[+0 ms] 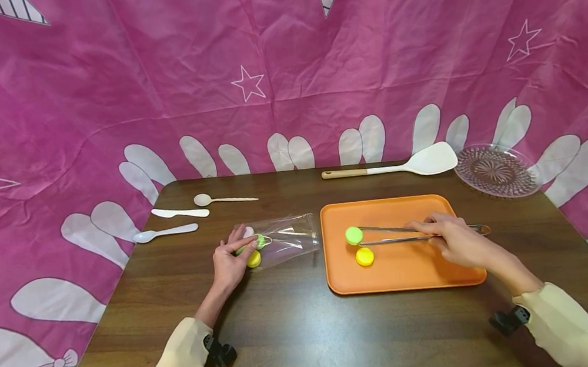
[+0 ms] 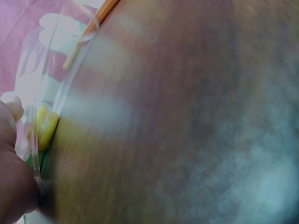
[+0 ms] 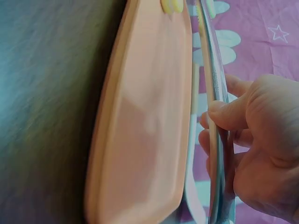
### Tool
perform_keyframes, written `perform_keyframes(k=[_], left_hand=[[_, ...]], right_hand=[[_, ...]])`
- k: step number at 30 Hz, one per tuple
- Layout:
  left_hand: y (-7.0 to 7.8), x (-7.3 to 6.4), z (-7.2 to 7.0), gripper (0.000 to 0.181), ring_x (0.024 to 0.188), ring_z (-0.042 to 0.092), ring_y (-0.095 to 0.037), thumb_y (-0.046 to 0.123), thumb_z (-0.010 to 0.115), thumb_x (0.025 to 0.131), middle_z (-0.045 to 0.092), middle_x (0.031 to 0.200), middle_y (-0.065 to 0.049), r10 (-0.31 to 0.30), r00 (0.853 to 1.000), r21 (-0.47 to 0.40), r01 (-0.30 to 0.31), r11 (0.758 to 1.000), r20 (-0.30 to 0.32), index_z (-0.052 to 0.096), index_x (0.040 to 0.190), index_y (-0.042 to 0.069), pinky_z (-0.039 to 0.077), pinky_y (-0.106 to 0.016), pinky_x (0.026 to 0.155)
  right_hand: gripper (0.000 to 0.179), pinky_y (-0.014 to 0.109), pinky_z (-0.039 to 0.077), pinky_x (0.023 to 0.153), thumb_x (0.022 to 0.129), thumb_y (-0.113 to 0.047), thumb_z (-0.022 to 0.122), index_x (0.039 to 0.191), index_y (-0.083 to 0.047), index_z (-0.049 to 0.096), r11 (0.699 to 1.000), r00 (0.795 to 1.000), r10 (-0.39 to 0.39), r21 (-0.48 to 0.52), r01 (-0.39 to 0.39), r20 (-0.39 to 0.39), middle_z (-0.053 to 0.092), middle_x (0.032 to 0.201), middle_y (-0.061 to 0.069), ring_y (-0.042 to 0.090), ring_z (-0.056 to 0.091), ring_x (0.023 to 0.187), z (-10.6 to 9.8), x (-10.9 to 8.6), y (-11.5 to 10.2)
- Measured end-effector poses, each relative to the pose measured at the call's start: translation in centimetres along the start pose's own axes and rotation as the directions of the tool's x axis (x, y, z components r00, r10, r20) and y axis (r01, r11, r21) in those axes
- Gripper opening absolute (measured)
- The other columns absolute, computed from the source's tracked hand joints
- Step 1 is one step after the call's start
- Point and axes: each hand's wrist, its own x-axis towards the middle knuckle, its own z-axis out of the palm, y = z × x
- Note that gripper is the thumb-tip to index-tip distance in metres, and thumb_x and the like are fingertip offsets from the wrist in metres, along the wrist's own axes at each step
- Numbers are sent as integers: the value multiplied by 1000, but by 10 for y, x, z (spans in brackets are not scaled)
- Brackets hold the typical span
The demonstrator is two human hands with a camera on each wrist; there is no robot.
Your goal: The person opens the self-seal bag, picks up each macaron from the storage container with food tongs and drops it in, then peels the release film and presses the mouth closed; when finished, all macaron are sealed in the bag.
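My right hand [image 1: 459, 239] grips metal tongs [image 1: 392, 241] over the orange tray [image 1: 414, 275]. The tong tips reach the right side of a green macaron [image 1: 354, 235], one at its upper edge and one at its lower. Just below it on the tray lies a yellow macaron [image 1: 365, 256]. On the left, my left hand [image 1: 230, 264] holds the closed end of a clear plastic bag [image 1: 299, 239], thumb and fingers over it. Inside the bag are a yellow macaron [image 1: 253, 259], a green one [image 1: 260, 241] and a pale one [image 1: 248, 231], partly covered by the fingers.
A white spatula [image 1: 430, 160] with a wooden handle lies behind the tray. To its right is a clear patterned plate [image 1: 497, 170]. At the back left lie a cream spoon [image 1: 202, 200], a white knife [image 1: 180, 213] and a white spoon [image 1: 166, 233]. A pink cloth [image 1: 302, 47] hangs behind the table.
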Motion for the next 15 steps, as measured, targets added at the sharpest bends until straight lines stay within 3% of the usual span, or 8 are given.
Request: perform_keyframes(k=[6, 10, 15], left_hand=[[-5, 1, 1, 13, 134, 39, -53, -8, 72, 87, 54, 129, -35, -4, 1000, -4, 4, 1000, -7, 72, 98, -15, 9, -67, 113], [-19, 3, 3, 12, 134, 38, -52, -8, 72, 87, 53, 130, -34, -12, 1000, 3, 12, 1000, -12, 73, 97, -14, 8, -67, 113], [-15, 2, 4, 11, 133, 39, -53, -9, 72, 86, 55, 128, -34, 4, 1000, -5, -4, 1000, -28, 73, 96, -14, 9, -68, 112]], right_hand=[[60, 36, 43, 67, 77, 20, 67, 131, -5, 65, 1000, 1000, 0, -20, 0, 15, 60, 89, 3, 20, 52, 79, 4, 22, -10], [60, 37, 42, 65, 77, 20, 65, 131, -7, 66, 1000, 999, 7, -9, -7, 36, 60, 90, 4, 21, 53, 78, 9, 36, -16], [62, 35, 37, 65, 77, 21, 62, 131, -9, 67, 1000, 999, -8, -13, 8, 49, 59, 90, 3, 23, 54, 78, 21, 54, -22]])
